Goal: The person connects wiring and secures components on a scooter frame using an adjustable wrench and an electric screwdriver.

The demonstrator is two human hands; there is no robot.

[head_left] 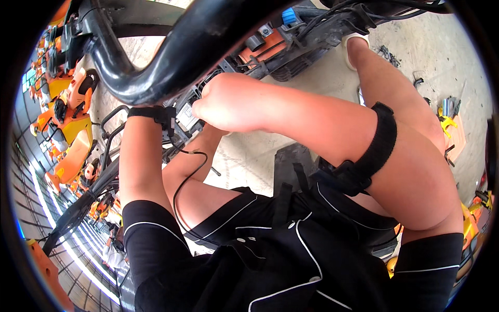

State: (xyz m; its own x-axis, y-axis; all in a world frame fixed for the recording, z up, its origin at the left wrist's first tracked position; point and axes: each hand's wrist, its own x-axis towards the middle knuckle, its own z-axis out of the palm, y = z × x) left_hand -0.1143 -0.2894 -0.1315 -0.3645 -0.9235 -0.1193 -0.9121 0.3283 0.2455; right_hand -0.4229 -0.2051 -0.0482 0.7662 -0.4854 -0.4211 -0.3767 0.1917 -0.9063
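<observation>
My right hand point(221, 101) is closed, its back toward me, over the frame of a small vehicle. Whatever its fingers hold is hidden beneath the hand. Close beside it sits a grey part with a pale label point(186, 115). My left forearm point(141, 156) reaches up to the underside of a thick, glossy black tube point(156, 78). That tube hides my left hand, so its fingers do not show. A black strap with a small module point(169, 122) circles the left wrist, and a thin black cable point(179, 192) runs from it.
Beyond my right hand lie an orange part point(265, 47), a blue cap point(288, 16), dark cables point(358, 23) and a black tire point(299, 67). Orange and yellow vehicles point(70, 114) line the left. Loose yellow parts point(447, 124) lie at right on the concrete floor point(327, 91).
</observation>
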